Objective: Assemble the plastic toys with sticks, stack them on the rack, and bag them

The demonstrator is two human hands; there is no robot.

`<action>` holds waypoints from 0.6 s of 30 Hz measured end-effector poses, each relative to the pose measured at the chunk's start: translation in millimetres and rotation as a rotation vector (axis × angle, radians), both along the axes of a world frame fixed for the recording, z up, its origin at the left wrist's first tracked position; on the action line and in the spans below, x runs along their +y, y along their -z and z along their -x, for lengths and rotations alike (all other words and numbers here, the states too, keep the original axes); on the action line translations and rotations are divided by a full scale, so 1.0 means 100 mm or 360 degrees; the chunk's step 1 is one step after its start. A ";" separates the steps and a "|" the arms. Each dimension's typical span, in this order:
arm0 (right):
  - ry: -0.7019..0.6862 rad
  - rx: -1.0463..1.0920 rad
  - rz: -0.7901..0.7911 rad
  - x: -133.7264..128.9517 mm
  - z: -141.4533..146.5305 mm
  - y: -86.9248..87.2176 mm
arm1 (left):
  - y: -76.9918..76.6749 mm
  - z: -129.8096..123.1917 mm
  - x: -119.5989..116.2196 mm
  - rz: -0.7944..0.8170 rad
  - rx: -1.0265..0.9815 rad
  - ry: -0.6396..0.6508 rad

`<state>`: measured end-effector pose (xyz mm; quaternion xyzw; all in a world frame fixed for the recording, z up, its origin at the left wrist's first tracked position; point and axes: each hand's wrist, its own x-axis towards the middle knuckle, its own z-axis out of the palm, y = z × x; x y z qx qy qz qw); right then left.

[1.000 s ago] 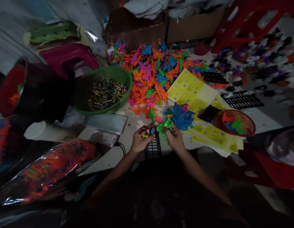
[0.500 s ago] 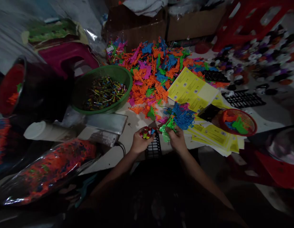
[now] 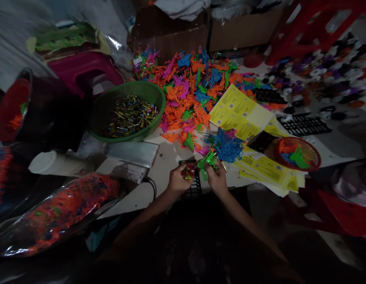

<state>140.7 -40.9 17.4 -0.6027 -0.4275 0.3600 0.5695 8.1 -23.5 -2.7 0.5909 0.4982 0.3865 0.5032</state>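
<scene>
My left hand [image 3: 177,179] is closed around several small red and yellow cylinders [image 3: 188,172] in shiny wrapping; their exact kind is unclear. Just to its right, my right hand [image 3: 217,178] pinches a flat green plastic toy piece [image 3: 204,171]. The two hands almost meet, and the fingertips are partly hidden. Beneath them a black plastic grid [image 3: 195,188] lies at the table's front edge. Close beyond my right hand sits a bunch of blue plastic toy pieces [image 3: 228,145].
A heap of orange, pink, blue and green toy pieces [image 3: 187,92] covers the table's back. At left stands a green basin [image 3: 126,138] of small cylinders. Yellow printed sheets [image 3: 234,112] and a red basket [image 3: 317,156] lie at right. A filled plastic bag [image 3: 73,207] rests front left.
My left hand has shifted slightly right and down, closer to my right hand, with the cylinders turned in its grasp. My right hand still holds the green toy piece, slightly lower.
</scene>
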 end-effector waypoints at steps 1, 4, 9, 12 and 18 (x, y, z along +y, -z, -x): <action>0.0012 -0.0022 0.0004 -0.01 0.01 0.00 | 0.01 -0.01 -0.01 0.0007 -0.0001 -0.0015; 0.0090 -0.0065 0.0016 -0.01 0.10 0.04 | 0.01 -0.05 -0.06 -0.0003 0.0074 -0.0055; 0.0062 -0.0118 0.0061 0.11 -0.07 0.18 | 0.03 -0.04 0.01 0.0046 0.0086 -0.0001; -0.0008 -0.0490 0.0254 0.29 -0.51 0.14 | 0.09 0.08 0.15 0.0263 -0.0157 -0.0062; 0.0402 -0.1488 0.0304 0.71 -0.58 0.04 | 0.17 0.18 0.27 0.0704 -0.0477 -0.0112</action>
